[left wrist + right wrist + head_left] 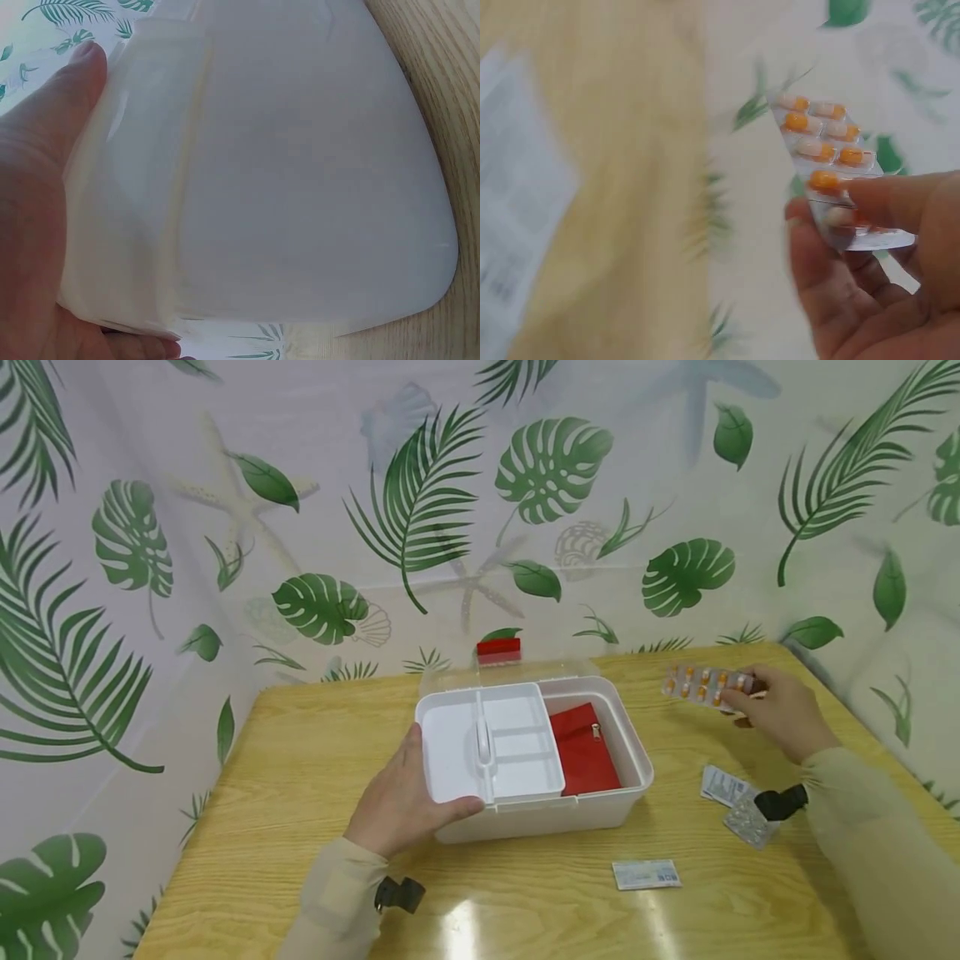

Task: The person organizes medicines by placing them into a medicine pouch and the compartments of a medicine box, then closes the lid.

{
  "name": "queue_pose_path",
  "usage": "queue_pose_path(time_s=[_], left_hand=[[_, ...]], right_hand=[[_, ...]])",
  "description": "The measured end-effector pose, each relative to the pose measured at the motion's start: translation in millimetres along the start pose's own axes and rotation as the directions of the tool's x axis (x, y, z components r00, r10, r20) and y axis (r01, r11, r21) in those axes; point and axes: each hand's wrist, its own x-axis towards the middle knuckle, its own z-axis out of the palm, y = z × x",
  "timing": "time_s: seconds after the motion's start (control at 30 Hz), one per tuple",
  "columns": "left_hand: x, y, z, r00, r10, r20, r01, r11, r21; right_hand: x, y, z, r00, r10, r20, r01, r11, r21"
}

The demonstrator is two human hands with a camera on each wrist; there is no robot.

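Note:
A white medicine box (pixel 536 818) stands on the table with its clear lid tipped back. Its left part carries a white divided tray (pixel 450 752) with a handle, and a red zippered pouch (pixel 581 756) lies in the right part. My left hand (pixel 401 802) holds the box's front left corner, thumb along the front rim, fingers on the left side. Off to the right of the box, my right hand (pixel 787 714) pinches a blister pack (pixel 817 150) of orange and white capsules by one end, above the table.
On the table below the right hand lie a silver blister pack (pixel 752 825) and pale printed packs (pixel 723 785). A flat white packet (pixel 647 874) lies in front of the box. The lid's red latch (pixel 498 650) sticks up near the leaf-patterned backdrop (pixel 600 610).

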Motion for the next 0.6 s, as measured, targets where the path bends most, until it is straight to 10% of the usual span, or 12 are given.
queue_pose_path(time_s=[0.27, 0.6], left_hand=[[-0.2, 1.7, -0.6, 0.999, -0.027, 0.026, 0.027, 1.0, 0.004], [-0.5, 3.0, -1.2, 0.998, -0.046, 0.041, 0.046, 0.999, 0.014]], right_hand=[[4, -103, 10, 0.99, -0.094, -0.104, 0.111, 0.979, 0.171], [1, -206, 55, 0.969, -0.18, 0.169, 0.12, 0.942, 0.314]])
